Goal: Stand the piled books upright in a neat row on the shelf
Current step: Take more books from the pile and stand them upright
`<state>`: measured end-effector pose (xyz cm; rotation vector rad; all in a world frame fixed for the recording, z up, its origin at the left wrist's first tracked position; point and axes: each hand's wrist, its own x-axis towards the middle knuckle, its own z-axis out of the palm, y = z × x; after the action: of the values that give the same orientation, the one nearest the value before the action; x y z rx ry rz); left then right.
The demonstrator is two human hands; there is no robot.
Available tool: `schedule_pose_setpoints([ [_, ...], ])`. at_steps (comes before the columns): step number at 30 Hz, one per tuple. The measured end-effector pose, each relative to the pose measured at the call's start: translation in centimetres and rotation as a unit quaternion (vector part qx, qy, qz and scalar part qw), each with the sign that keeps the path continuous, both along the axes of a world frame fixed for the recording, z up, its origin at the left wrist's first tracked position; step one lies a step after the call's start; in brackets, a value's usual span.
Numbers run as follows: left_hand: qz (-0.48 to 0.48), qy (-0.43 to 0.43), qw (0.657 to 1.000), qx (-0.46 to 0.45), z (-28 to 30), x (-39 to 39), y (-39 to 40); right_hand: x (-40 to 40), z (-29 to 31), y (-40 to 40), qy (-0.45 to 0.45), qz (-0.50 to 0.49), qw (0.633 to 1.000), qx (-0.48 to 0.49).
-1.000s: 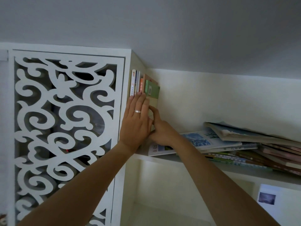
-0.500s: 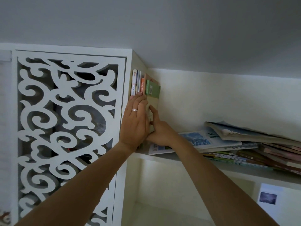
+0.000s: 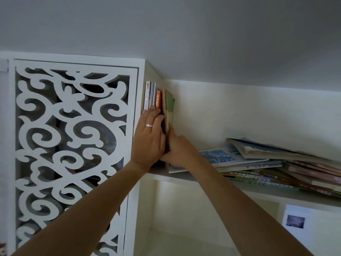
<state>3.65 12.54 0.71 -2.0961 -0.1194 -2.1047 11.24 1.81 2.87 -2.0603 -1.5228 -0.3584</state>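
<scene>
Risk: upright row tips right once the hands leave; most books still piled flat.

Shelf (image 3: pixel 184 179) carries a loose slanted pile (image 3: pixel 276 163) on the right, overhanging the front edge; a tug on a lower book could slide it off. Upright books (image 3: pixel 156 97) sit in the left corner with no bookend. Left hand (image 3: pixel 148 139) lies flat and open against the spines. Right hand (image 3: pixel 178 151) presses the green-covered book (image 3: pixel 169 106) sideways, fingers extended, gripping nothing I can see.

Dim, soft daylight; wide-angle edges bend, slightly blurred.
</scene>
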Motion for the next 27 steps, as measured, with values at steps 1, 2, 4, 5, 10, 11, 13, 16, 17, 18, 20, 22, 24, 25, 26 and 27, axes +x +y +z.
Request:
schedule_pose_setpoints([
  [1,0.006,0.004,1.0,0.004,0.0,0.0,0.1,-0.2,0.0,-0.2,-0.023,-0.015,1.0,0.002],
  [2,0.008,0.006,1.0,0.002,0.0,-0.1,0.1,-0.5,-0.1,-0.3,-0.045,-0.03,0.999,0.006],
  [4,0.0,0.0,1.0,-0.008,0.0,-0.1,0.2,-1.1,-0.6,-0.3,-0.076,-0.059,0.995,-0.001],
  [5,-0.002,-0.004,1.0,-0.011,0.0,0.0,0.3,-1.4,-0.8,-0.1,-0.078,-0.071,0.994,-0.016],
  [10,0.135,0.01,0.989,0.052,-0.3,0.6,0.9,-1.1,-1.4,0.9,-0.007,-0.064,0.994,-0.09],
  [11,0.159,0.016,0.985,0.069,-0.4,0.7,1.0,-0.9,-1.5,1.0,-0.003,-0.061,0.994,-0.087],
  [13,0.179,0.018,0.98,0.08,-0.6,1.0,0.8,-0.6,-1.4,1.3,-0.005,-0.058,0.996,-0.069],
  [16,0.192,0.006,0.978,0.075,-0.7,1.5,0.4,-0.4,-1.1,0.9,-0.02,-0.062,0.996,-0.061],
  [17,0.195,0.005,0.978,0.07,-0.8,1.7,0.3,-0.3,-1.1,0.6,-0.025,-0.061,0.996,-0.059],
  [18,0.195,0.005,0.979,0.062,-0.7,1.9,0.2,-0.3,-1.0,0.0,-0.028,-0.061,0.996,-0.06],
  [20,0.189,-0.008,0.981,0.041,-0.6,2.0,-0.5,-0.1,-0.5,-1.6,-0.049,-0.067,0.993,-0.08],
  [22,0.17,-0.02,0.984,0.043,-0.1,1.9,-2.1,0.2,0.5,-3.5,-0.084,-0.089,0.986,-0.11],
  [24,0.091,0.019,0.994,0.065,0.7,2.0,-4.5,0.6,2.1,-5.7,-0.109,-0.128,0.98,-0.109],
  [25,0.028,0.06,0.995,0.07,1.1,1.9,-5.8,0.9,2.8,-6.7,-0.122,-0.152,0.976,-0.094],
  [26,-0.037,0.114,0.991,0.057,1.5,2.0,-7.1,1.4,3.5,-7.9,-0.141,-0.178,0.971,-0.074],
  [27,-0.091,0.17,0.981,0.023,1.8,2.1,-8.3,1.9,4.1,-8.9,-0.166,-0.203,0.964,-0.051],
])
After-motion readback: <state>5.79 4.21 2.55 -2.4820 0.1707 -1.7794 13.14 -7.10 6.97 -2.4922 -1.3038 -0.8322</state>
